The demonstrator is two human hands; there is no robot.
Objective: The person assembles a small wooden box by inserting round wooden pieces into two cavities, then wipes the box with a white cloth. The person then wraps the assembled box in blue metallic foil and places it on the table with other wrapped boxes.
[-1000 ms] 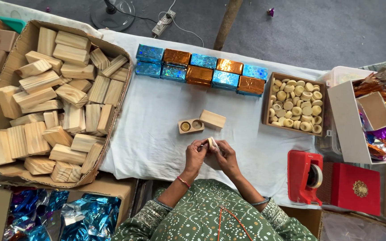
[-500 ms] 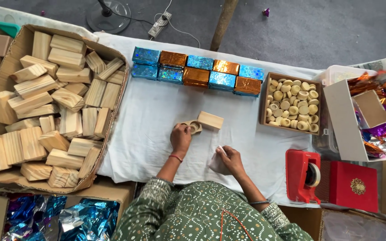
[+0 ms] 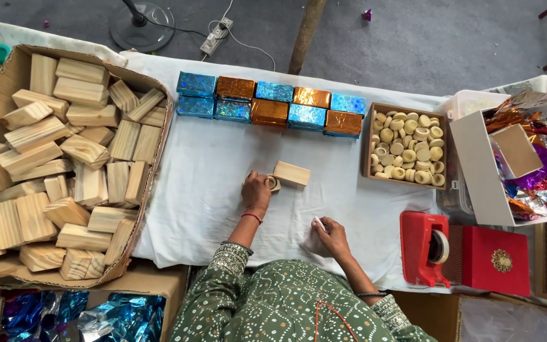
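The left hand (image 3: 256,191) rests fingers-closed on the holed block (image 3: 272,183), the plain block (image 3: 291,173) lying crosswise just right of that grip, while the right hand (image 3: 329,234) pinches a white piece (image 3: 319,223) nearer the body.

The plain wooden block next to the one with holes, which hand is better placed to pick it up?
Probably the left hand: it rests beside the plain wooden block, while the right hand sits nearer the body.

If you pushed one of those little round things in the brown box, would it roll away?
Probably not while lying flat: the small round cream-coloured discs look squat, so they would likely slide. Tipped on edge, one might roll. They look light, and the shallow brown cardboard box walls should keep them in.
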